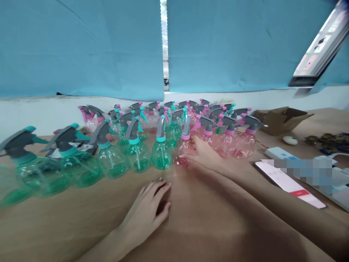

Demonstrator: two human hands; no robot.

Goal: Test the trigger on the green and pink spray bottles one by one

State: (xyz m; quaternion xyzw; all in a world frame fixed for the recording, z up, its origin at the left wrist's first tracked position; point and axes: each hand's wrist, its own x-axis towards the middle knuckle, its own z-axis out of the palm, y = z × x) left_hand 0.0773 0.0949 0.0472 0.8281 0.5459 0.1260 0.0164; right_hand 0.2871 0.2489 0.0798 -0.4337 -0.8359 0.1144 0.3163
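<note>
Several spray bottles stand in rows on a brown table (207,225): green ones (136,154) to the left, pink ones (242,143) to the right. My right hand (203,154) reaches forward and its fingers rest against a pink spray bottle (184,147) at the front of the row, wrapped partly round its side. My left hand (151,211) lies flat on the table, fingers spread, holding nothing, a short way in front of the green bottles.
A torn cardboard box (283,120) sits at the back right, with a small white oval object (290,140) before it. White cards and papers (289,183) lie at the right. Blue sheeting (81,47) covers the wall behind.
</note>
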